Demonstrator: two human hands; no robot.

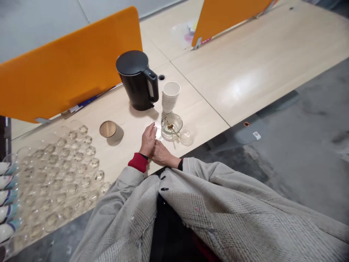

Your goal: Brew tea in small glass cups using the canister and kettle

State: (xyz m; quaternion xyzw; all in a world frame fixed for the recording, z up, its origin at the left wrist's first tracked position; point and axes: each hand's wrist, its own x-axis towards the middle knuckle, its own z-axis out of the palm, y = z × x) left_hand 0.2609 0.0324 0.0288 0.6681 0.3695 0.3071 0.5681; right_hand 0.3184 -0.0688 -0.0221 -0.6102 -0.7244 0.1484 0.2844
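My left hand (148, 140) rests on the pale wooden table (245, 72), fingers together and pointing toward a small clear glass (158, 134) that it touches at the fingertips. My right hand (161, 153) lies just beside it, fingers curled under the left hand, and what they hold is hidden. A glass bowl (171, 123) with a spoon (172, 128) in it stands right of the hands. A clear glass lid (186, 137) lies next to the bowl.
A black kettle (137, 80) and a stack of white paper cups (170, 96) stand behind the bowl. A wooden-topped canister (109, 130) sits left. Several clear glasses (68, 171) fill the left table; orange dividers (68, 65) stand behind.
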